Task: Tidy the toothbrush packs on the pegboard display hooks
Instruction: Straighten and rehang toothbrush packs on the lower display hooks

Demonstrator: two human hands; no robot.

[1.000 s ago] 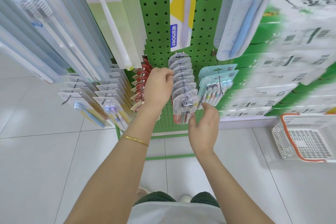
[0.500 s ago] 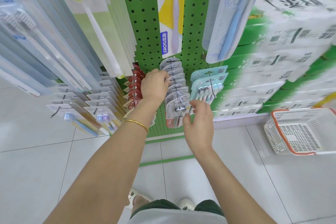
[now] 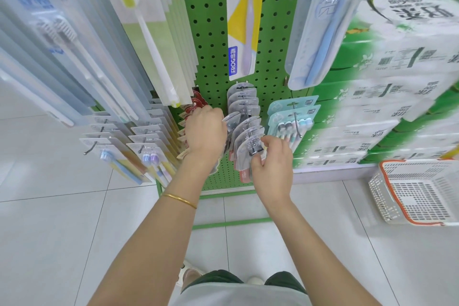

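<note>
Low on the middle of the green pegboard point(image 3: 211, 32), one hook carries about eight grey packs point(image 3: 244, 107). The left hand point(image 3: 206, 131) curls round their left edges and the right hand point(image 3: 272, 164) pinches the front one. Two teal packs point(image 3: 293, 107) hang just right; one basket point(image 3: 380, 194) stands further right.

Arms outstretched; left hand point(image 3: 205, 129) pinches a pack point(image 3: 232, 122); right hand point(image 3: 272, 160) grips front pack point(image 3: 248, 140).

Thin gold bangle point(image 3: 180, 201) on left wrist; pale top point(image 3: 238, 297), dark shorts point(image 3: 216, 278).
</note>
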